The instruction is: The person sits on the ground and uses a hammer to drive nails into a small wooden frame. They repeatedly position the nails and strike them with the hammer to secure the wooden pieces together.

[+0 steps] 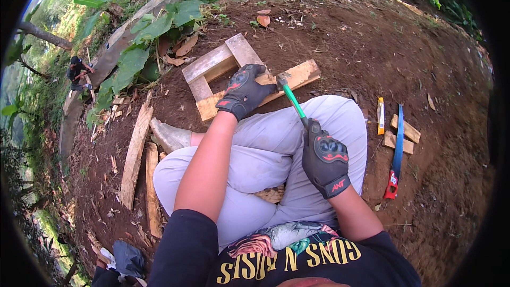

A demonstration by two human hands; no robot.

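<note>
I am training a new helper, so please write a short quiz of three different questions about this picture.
1. True or false: the right hand grips a hammer with a green handle.
2. What does the left hand press on? A) the saw B) the wooden frame C) a leaf
3. Fill in: the saw with a blue blade lies on the soil to the person's ____ side.

Key: 1 true. 2 B, the wooden frame. 3 right.

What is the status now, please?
Left hand pressing the wooden frame. Right hand shut on green-handled hammer, head at the plank. Nothing in the way.
</note>
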